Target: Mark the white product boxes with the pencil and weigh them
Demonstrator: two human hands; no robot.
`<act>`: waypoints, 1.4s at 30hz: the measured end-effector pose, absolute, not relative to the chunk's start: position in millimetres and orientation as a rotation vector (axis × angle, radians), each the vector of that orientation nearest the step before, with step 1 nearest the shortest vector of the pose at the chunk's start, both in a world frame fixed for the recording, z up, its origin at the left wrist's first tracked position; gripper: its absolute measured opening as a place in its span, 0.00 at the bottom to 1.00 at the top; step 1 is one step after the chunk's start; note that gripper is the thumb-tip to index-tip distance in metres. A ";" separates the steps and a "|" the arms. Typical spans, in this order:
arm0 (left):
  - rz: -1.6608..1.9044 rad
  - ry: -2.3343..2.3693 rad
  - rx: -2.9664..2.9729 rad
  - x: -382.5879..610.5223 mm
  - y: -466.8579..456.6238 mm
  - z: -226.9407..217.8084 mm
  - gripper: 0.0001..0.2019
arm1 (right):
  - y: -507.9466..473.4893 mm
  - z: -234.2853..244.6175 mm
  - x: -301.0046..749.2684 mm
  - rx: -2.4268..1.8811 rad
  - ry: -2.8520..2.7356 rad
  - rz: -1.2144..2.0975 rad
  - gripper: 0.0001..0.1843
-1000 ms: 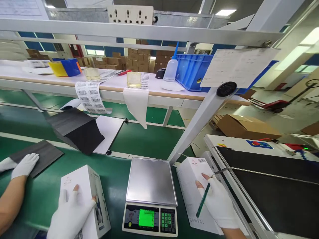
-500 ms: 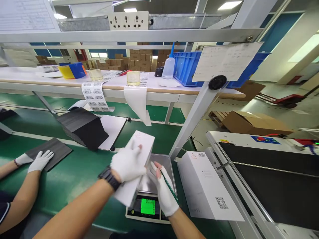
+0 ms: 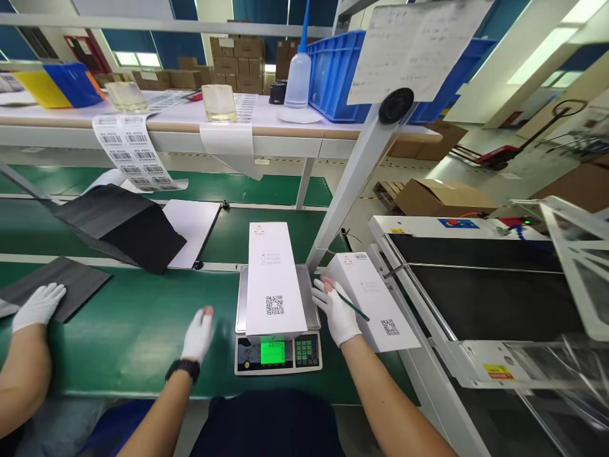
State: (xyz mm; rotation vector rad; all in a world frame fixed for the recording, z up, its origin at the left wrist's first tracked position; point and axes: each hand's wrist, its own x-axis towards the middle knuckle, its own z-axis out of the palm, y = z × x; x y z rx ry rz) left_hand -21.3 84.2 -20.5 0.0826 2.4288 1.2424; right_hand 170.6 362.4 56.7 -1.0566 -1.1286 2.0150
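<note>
White carton [image 3: 275,279]: flat on scale [image 3: 278,346], QR code up, green display lit. Second white carton [image 3: 368,298]: just right of scale. Right hand [image 3: 337,312]: gloved, pen [image 3: 351,302] in fingers, between scale and second carton. Left hand [image 3: 198,333]: gloved, empty, over green belt [image 3: 128,330]. Co-worker's gloved hand [image 3: 38,304]: on dark sheet [image 3: 57,289], far left.

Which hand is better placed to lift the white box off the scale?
Probably the left hand: it's empty beside the scale. The right hand holds a green pen.
</note>
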 end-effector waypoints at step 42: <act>1.963 1.553 0.253 55.0 178.2 57.3 0.34 | 314.7 89.1 118.9 -0.909 -1.387 2.012 0.26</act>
